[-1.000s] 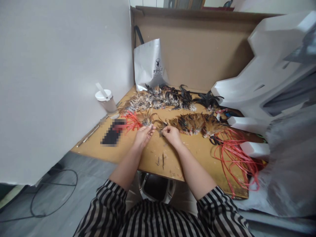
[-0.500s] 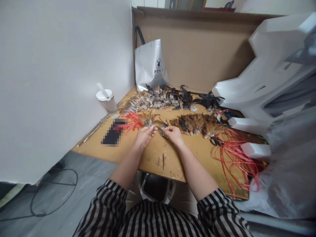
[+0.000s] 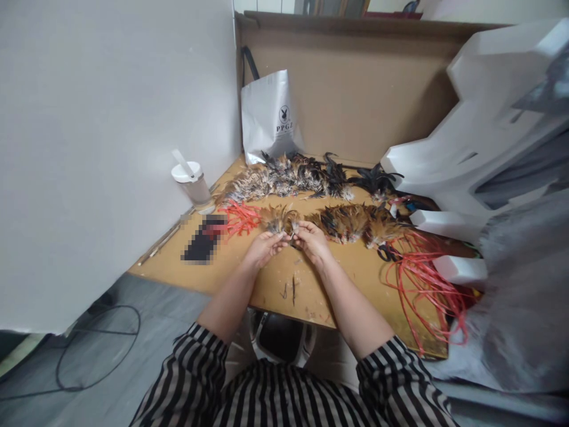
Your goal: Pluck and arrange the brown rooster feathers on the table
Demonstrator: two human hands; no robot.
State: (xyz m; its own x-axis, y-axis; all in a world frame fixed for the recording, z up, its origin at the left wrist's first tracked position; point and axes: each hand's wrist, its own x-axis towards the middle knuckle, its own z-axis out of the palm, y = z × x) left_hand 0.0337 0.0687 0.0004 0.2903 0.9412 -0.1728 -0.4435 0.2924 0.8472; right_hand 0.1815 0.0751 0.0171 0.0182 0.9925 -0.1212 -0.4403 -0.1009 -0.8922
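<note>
Low over the tabletop, my left hand [image 3: 265, 249] pinches the base of a small fan of brown feathers [image 3: 273, 218]. Close beside it, my right hand [image 3: 313, 240] is closed on a few more brown feathers [image 3: 292, 220]. The fingertips of both hands almost meet. Behind them lies a long row of grey and black feather bunches [image 3: 284, 175]. Golden-brown feather bunches [image 3: 347, 222] lie to the right of my right hand. Red plastic strips [image 3: 242, 218] are just left of my left hand.
A lidded cup [image 3: 193, 182] and a blurred-out dark object [image 3: 203, 240] stand on the table's [image 3: 262, 290] left. At the back leans a silver bag [image 3: 267, 118]. Long red strips [image 3: 427, 279] hang over the right edge, near black scissor handles [image 3: 387, 254] and white foam [image 3: 462, 270].
My right hand has moved slightly left and up with its feathers, up against the bunch in my left hand. The gap between my hands has closed.
</note>
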